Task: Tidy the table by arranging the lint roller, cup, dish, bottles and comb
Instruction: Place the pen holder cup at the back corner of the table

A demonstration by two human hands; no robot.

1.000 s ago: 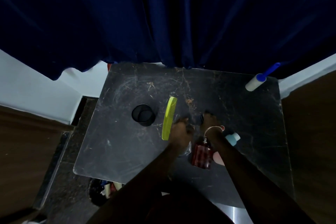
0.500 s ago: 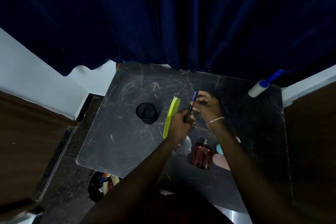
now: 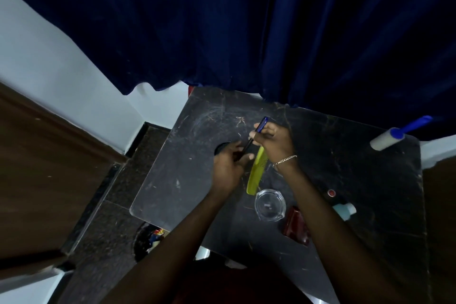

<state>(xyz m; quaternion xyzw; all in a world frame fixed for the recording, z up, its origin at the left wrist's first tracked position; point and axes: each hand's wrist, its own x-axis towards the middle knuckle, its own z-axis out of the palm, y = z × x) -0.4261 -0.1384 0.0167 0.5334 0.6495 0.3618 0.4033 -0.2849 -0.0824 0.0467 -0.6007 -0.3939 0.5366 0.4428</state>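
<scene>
Both hands hold a blue pen above the dark table. My right hand pinches its upper part; my left hand grips its lower black end. A yellow-green comb lies flat under the hands. The black cup stands behind my left hand, mostly hidden. A clear glass dish sits near the comb's lower end. A dark red bottle lies beside my right forearm. A light-blue bottle lies to the right. The lint roller, white with a blue handle, lies at the far right corner.
A small red cap sits on the table near the light-blue bottle. A navy curtain hangs along the table's far edge. A dark bin with colourful items stands on the floor below the near left corner.
Both hands have risen and moved left with the pen, now over the comb and in front of the cup. The camera view has shifted, so the table sits further right.
</scene>
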